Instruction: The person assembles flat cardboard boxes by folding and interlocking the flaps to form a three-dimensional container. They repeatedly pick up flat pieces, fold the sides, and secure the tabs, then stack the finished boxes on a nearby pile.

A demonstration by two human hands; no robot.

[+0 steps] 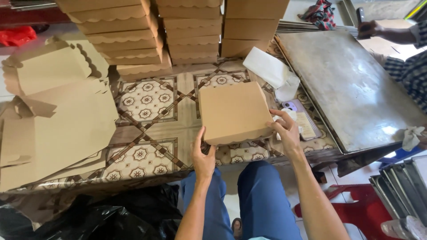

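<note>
At frame centre, the left hand (203, 156) and right hand (287, 133) each had a grip on the box's (233, 112) near corners, seemingly steadying it on the table (147, 129).

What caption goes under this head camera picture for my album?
Both hands, left hand and right hand, hold a closed brown box on a patterned table, box stacks behind.

The person wears blue trousers (267, 200). Both forearms are bare, with no sleeves in view. The hands, left (203, 155) and right (287, 133), wear no gloves.
</note>
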